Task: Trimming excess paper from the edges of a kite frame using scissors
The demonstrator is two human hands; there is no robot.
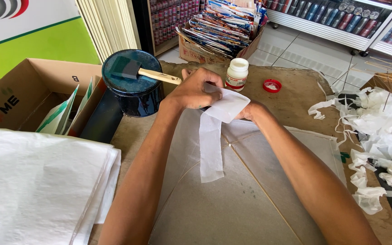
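Thin white paper kite with bamboo-stick frame (232,199) lies flat on table, nearest. Long white paper strip (212,136) hangs over it, pinched by left hand (196,90) and right hand (249,111). Step seems: placing strip. Next needs careful alignment. Beyond: small white glue bottle (237,74), foam brush on dark blue tin (132,84).

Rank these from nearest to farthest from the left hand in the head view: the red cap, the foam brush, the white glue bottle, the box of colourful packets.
From the left hand:
1. White glue bottle, just to its right; the foam brush, lying on the dark tin to its left, is too close to call.
2. Red cap, farther right on the table.
3. Box of colourful packets, beyond the table's far edge.
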